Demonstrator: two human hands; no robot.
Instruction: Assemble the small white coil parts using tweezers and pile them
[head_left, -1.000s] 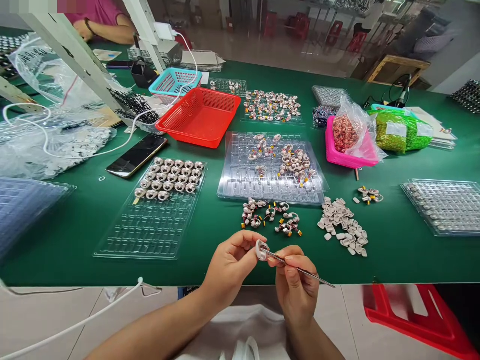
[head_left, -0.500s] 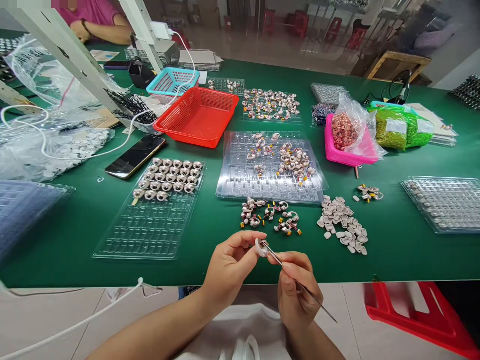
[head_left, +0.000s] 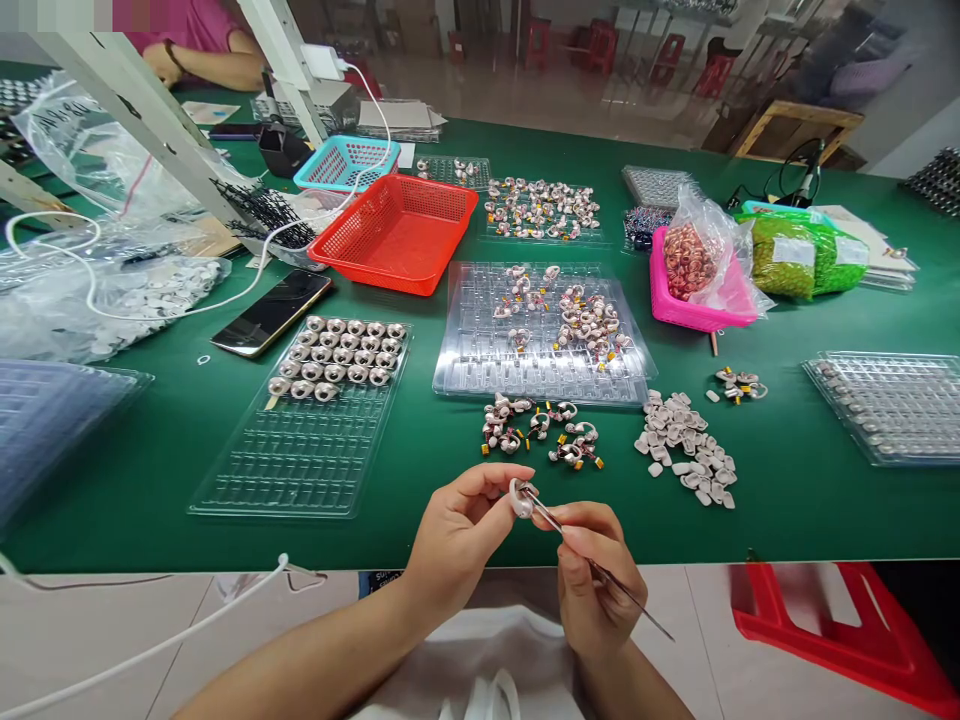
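My left hand [head_left: 457, 535] pinches a small white earpiece shell [head_left: 520, 497] just above the near edge of the green table [head_left: 127, 480]. My right hand [head_left: 596, 580] grips thin metal tweezers [head_left: 600, 572] whose tip touches the shell. Just beyond my hands lie a loose cluster of wired shells [head_left: 536, 430] and a pile of small white caps [head_left: 686, 450]. A clear tray [head_left: 300, 470] to the left holds rows of finished shells [head_left: 341, 355].
A second clear tray [head_left: 480, 360] carries more wired parts. Farther back stand a red basket [head_left: 397, 235], a blue basket [head_left: 346, 162], a pink bin [head_left: 679, 310] with a bag of copper coils, and green bags [head_left: 802, 260]. A phone [head_left: 271, 310] lies left. Another person's arm [head_left: 202, 60] rests at top left.
My right hand tilted the tweezers more steeply, their free end dropping toward me, while the tip stayed at the shell. The left hand barely moved.
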